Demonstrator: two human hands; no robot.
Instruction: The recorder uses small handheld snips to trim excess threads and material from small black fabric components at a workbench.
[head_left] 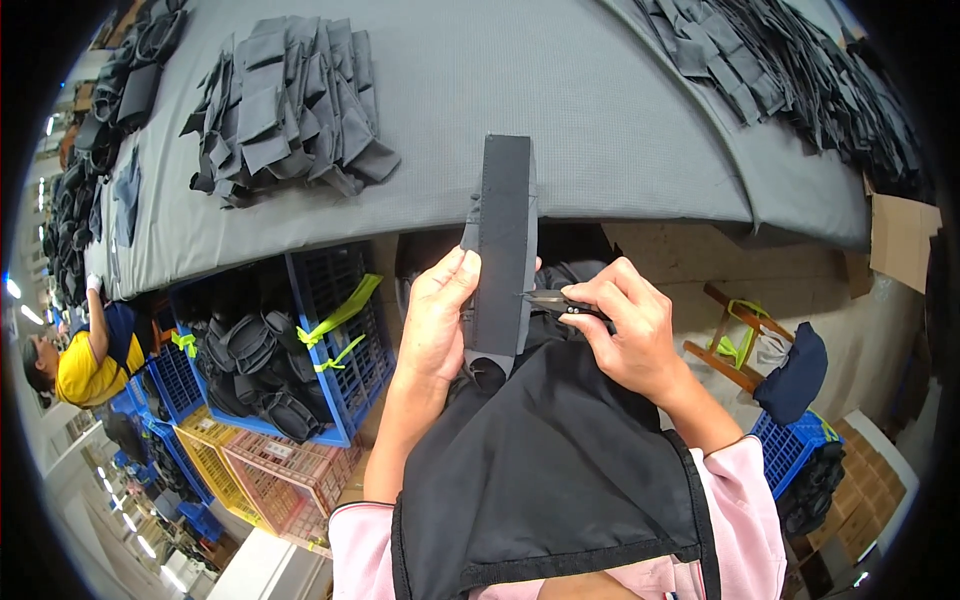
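The person holds a long black fabric strip [505,240] upright in front of the body, just before the near edge of the grey worktop [600,110], not resting on it. The left hand [435,315] is closed around the strip's lower part, with the thumb pressed on its left border. The right hand [630,330] is closed on small black thread snips [555,300], and the tips touch the right border of the strip, very near the left fingers behind the fabric.

I think the biggest danger is that the blades bite into the fabric itself instead of only a loose thread, because the tips lie flat against the border. I cannot see any thread clearly; it is too small. A second danger is a nick on the left fingers if the strip slips or bends, since it stands free with no support. The black apron [545,480] below would catch any cut piece. Stacks of dark pieces [285,100] lie well apart at the far side of the worktop.
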